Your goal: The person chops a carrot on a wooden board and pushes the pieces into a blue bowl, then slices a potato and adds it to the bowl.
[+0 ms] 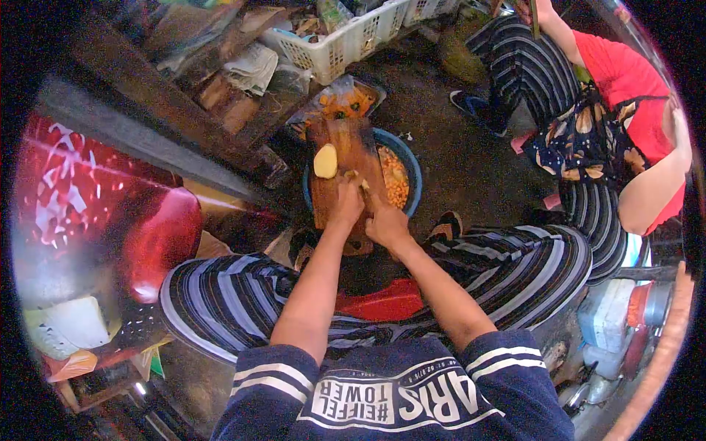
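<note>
A cutting board is laid across a blue bowl of diced orange pieces. The left hand is set on the board, fingers bent down onto a small yellow piece at the fingertips. Whether it is gripped or merely pressed cannot be told. The right hand is recorded just beside it, fingers curled closed, contents hidden. A peeled potato half lies near, beyond the left fingers, untouched.
</note>
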The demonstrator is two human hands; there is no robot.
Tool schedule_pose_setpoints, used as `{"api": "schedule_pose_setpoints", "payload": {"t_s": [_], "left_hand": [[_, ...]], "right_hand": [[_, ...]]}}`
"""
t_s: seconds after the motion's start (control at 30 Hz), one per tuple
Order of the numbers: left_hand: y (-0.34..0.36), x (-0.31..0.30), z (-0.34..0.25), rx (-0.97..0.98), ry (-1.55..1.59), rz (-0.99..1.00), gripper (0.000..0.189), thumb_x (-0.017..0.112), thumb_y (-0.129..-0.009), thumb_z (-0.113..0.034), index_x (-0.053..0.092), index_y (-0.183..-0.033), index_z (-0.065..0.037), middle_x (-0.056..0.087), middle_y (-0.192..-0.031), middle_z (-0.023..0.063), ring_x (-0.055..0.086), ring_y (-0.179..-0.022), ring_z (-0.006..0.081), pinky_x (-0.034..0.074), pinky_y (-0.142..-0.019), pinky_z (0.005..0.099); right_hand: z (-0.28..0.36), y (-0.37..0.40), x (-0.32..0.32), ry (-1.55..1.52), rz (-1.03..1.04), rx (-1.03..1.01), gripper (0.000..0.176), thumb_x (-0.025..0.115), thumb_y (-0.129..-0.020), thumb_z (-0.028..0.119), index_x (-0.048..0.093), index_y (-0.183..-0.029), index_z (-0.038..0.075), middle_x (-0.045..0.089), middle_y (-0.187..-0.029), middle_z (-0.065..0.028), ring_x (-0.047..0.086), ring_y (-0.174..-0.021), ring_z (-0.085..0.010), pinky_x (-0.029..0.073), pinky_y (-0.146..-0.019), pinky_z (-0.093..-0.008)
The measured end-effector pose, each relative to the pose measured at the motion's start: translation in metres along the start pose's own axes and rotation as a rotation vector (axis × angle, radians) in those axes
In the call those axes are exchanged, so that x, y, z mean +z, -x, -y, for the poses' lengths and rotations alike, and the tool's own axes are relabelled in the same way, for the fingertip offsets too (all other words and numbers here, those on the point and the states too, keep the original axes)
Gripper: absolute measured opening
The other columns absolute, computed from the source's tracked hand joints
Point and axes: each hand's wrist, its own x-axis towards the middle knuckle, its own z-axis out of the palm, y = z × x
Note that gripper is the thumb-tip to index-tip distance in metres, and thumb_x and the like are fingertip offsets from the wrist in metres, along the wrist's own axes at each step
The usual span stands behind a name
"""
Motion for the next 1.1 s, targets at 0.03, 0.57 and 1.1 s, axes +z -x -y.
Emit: {"api": "schedule_pose_setpoints", "payload": {"t_s": [0.03, 0.57, 1.1], "left_hand": [[-0.002, -0.001, 0.002, 0.000, -0.003, 0.003, 0.044, 0.051, -0.066, 0.008, 0.052, -0.110, -0.001, 0.048, -0.109, 0.0243, 0.043, -0.105, 0.0387, 0.040, -0.087, 0.0414], [-0.009, -0.009, -0.004, 0.220, -0.611, 0.052, 0.043, 0.056, -0.059, 0.009, 0.058, -0.100, -0.004, 0.048, -0.104, 0.0202, 0.051, -0.093, 0.0382, 0.044, -0.079, 0.0403], [0.023, -0.003, 0.008, 0.187, -0.270, -0.266, 0.029, 0.054, -0.074, -0.001, 0.053, -0.103, 0.002, 0.055, -0.104, 0.0222, 0.050, -0.100, 0.0372, 0.039, -0.086, 0.0402]], "right_hand": [[0.002, 0.002, -0.004, -0.004, -0.001, 0.002, 0.067, 0.052, -0.070, 0.019, 0.027, -0.131, 0.015, 0.059, -0.081, -0.0241, 0.058, -0.077, -0.0387, 0.046, -0.072, -0.0471], [-0.001, 0.005, -0.008, 0.053, 0.020, -0.018, 0.064, 0.056, -0.071, 0.021, 0.027, -0.126, 0.005, 0.059, -0.074, -0.0215, 0.059, -0.070, -0.0378, 0.048, -0.065, -0.0455], [0.001, 0.019, -0.019, -0.282, -0.130, -0.072, 0.043, 0.046, -0.080, 0.013, 0.033, -0.122, 0.010, 0.057, -0.076, -0.0267, 0.055, -0.077, -0.0435, 0.043, -0.069, -0.0505]]}}
